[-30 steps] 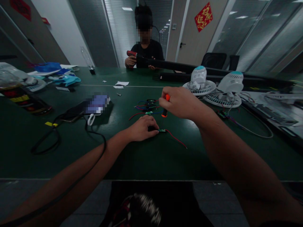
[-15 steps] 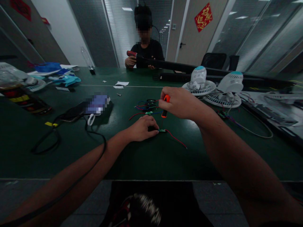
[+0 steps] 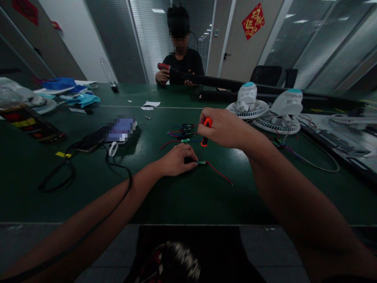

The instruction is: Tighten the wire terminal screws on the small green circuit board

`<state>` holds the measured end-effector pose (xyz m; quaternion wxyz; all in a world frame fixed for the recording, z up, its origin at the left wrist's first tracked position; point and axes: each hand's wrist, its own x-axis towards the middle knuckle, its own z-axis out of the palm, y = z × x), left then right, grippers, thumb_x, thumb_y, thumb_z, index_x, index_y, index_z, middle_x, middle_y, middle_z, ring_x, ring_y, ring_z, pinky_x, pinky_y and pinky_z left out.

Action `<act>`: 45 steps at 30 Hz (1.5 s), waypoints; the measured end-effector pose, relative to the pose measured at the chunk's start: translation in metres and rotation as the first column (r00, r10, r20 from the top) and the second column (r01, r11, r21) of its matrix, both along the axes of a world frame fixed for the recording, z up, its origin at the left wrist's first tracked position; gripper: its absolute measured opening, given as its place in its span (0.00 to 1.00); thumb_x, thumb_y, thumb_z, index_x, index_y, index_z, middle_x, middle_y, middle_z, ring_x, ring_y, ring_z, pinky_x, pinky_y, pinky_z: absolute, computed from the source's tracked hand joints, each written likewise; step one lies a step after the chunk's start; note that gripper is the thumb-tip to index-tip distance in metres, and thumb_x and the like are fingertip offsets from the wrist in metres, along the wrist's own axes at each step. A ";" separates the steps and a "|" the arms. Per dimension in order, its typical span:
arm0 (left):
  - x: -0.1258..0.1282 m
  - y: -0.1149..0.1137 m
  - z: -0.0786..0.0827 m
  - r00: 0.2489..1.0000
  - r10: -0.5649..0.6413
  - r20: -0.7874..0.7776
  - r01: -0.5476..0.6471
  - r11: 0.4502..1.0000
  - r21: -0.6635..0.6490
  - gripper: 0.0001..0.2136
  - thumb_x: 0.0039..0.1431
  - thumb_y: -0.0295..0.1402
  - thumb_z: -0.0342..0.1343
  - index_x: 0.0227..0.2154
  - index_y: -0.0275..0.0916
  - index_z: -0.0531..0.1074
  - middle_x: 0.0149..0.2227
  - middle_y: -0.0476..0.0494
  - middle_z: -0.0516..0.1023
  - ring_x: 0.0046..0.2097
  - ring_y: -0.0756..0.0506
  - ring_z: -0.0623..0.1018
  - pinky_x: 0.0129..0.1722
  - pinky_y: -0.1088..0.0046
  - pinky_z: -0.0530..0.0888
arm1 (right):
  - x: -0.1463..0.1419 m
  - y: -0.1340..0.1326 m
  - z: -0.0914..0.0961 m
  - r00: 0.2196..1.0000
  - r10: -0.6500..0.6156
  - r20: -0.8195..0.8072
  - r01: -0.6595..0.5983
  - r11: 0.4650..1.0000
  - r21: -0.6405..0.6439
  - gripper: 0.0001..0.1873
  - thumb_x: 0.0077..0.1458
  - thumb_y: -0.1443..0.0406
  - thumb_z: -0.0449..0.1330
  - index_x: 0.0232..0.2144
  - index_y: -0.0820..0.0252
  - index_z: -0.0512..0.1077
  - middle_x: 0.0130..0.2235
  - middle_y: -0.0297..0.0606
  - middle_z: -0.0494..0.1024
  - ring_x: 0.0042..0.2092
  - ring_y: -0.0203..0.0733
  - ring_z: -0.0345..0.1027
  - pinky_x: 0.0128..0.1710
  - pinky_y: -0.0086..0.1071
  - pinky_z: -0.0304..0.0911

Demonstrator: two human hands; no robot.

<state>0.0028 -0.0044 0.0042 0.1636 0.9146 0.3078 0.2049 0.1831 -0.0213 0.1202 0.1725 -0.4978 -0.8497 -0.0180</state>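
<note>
A small green circuit board [image 3: 202, 162] lies on the dark green table, and a red wire [image 3: 218, 172] trails from its right end. My left hand [image 3: 179, 160] rests on the table with thumb and fingers closed on the board's left end. In my right hand [image 3: 219, 127] is an orange and black screwdriver [image 3: 205, 140], held upright with its thin shaft pointing down at the board. Whether the tip sits in a screw is too small to tell. Just beyond my left hand lie several more wired boards [image 3: 185, 140].
White fan parts [image 3: 278, 112] stand at the right beside cables. Phones [image 3: 120, 129] and a black cable [image 3: 70, 169] lie left, near a dark-labelled bottle [image 3: 32, 122]. Across the table a person [image 3: 184, 59] holds a red power tool [image 3: 163, 67] against a long black bar [image 3: 206, 79].
</note>
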 end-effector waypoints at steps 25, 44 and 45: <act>-0.001 0.000 0.000 1.000 0.001 -0.005 -0.001 1.000 0.006 0.07 0.56 0.35 0.56 0.35 0.39 0.75 0.38 0.45 0.73 0.45 0.45 0.72 0.50 0.64 0.67 | 0.000 0.005 -0.007 0.998 0.009 -0.065 -0.007 1.000 0.021 0.10 0.53 0.62 0.51 0.31 0.59 0.71 0.31 0.38 0.75 0.30 0.38 0.62 0.30 0.32 0.51; 0.000 -0.001 0.000 1.000 0.010 -0.016 -0.009 1.000 0.007 0.07 0.56 0.34 0.56 0.35 0.39 0.75 0.38 0.44 0.74 0.45 0.44 0.72 0.50 0.62 0.66 | 0.000 0.001 -0.004 0.992 0.039 -0.122 -0.043 0.999 -0.032 0.09 0.52 0.66 0.50 0.29 0.59 0.71 0.31 0.37 0.74 0.31 0.37 0.63 0.31 0.31 0.52; 0.000 -0.001 0.000 1.000 0.008 -0.017 -0.008 1.000 0.007 0.07 0.56 0.34 0.56 0.35 0.39 0.75 0.38 0.44 0.74 0.45 0.44 0.72 0.50 0.63 0.66 | 0.000 0.001 -0.004 0.992 0.037 -0.122 -0.041 0.999 -0.032 0.09 0.53 0.65 0.51 0.29 0.59 0.71 0.30 0.36 0.74 0.31 0.37 0.62 0.31 0.31 0.51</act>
